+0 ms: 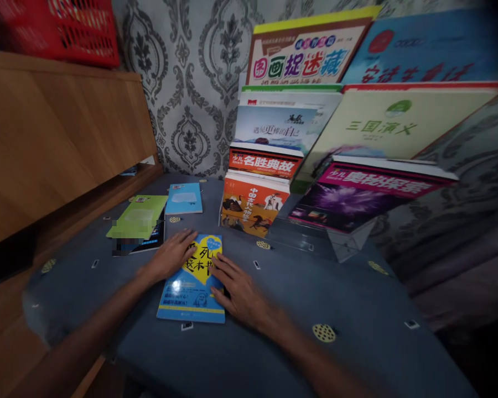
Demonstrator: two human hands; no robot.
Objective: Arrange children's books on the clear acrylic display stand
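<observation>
A blue and yellow paperback book (pixel 186 290) lies flat on the grey-blue tablecloth (pixel 274 326), its glossy cover facing up. My left hand (pixel 172 255) rests at the book's upper left edge, fingers stretched out over the cover. On the right side, my right hand (pixel 238 290) touches the cover with its fingers extended and spread. Neither hand lifts the book. Beyond my left hand lie a green book (pixel 139 216) on top of a dark one (pixel 157 235), and a light blue book (pixel 185 198).
A clear tiered stand (pixel 344 243) at the back right holds several upright books, among them an orange one (pixel 253 204) and a purple one (pixel 357 193). A wooden cabinet (pixel 66 138) borders the left, with a red plastic basket (pixel 74 33) on top. Patterned wallpaper (pixel 191 83) stands behind.
</observation>
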